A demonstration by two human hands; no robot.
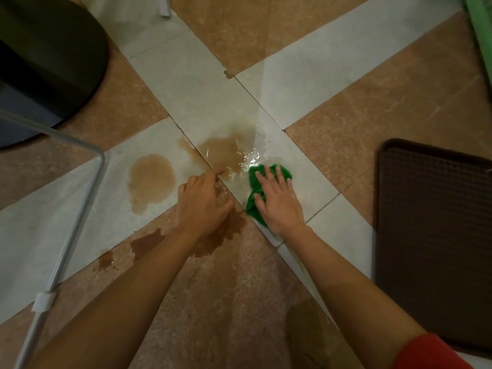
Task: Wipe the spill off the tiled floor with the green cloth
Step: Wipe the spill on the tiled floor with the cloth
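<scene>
Where the pale tile strips of the tiled floor (pixel 332 83) cross, the spill (pixel 223 153) lies as a glossy brown pool. All positions below are referenced to this spill.

1. Green cloth (pixel 252 207): bunched on a pale tile, touching the spill's near-right edge, where the liquid looks thin and shiny.
2. Right hand (pixel 279 201): laid palm-down on top of the green cloth. The grip is spread, with straight fingers fanned across the fabric and pressing it to the floor, not curled round it.
3. Left hand (pixel 202 203): at the near edge of the spill, just left of the cloth and apart from it. The grip holds nothing. The index finger (pixel 219 171) is stretched toward the liquid and the other fingers are loosely bent. Whether the fingertip touches the wet tile cannot be told.
4. Detached pool (pixel 151 179): left of the spill, on a pale tile, lighter brown and rounded.
5. Dark patches (pixel 229 230): nearer the person than the spill, on a brown tile, partly hidden under the left forearm. A smaller dark patch (pixel 146 243) lies further left.
6. Brown mat (pixel 431 235): well to the right of the spill, with a textured surface.
7. Metal tube (pixel 80 209): left of the spill, bent at a corner and carrying a white clip (pixel 44 300).
8. Dark round object (pixel 48 57): far left and beyond the spill.
</scene>
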